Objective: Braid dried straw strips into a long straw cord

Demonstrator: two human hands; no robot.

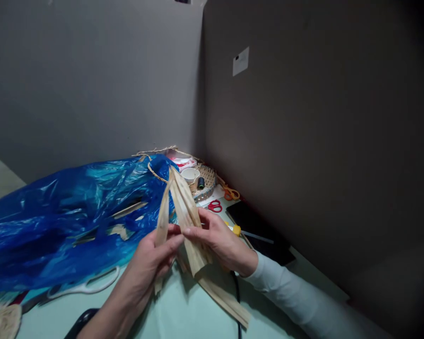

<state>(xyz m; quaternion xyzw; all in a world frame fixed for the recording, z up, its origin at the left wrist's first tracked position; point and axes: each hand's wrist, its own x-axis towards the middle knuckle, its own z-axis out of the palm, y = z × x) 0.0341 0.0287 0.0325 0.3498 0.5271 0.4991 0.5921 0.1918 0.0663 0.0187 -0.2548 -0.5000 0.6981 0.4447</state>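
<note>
Both my hands hold dried tan leaf strips [183, 207] above the pale green table [183, 310]. My left hand [151, 263] is closed round a narrow strip, thumb pressed on it. My right hand [221, 242], in a pale long sleeve, pinches a wider strip that slants down to the table. The strips' upper ends meet in a point near a blue plastic bag [67, 212].
The blue bag holds more strips and fills the left. A small woven basket [207, 181] with a white cup [190, 174] and a dark spool stands in the corner. Red scissors [215, 205], orange scissors [231, 193], a yellow-handled tool [237, 230], a dark flat slab [257, 226], white-handled scissors [92, 282].
</note>
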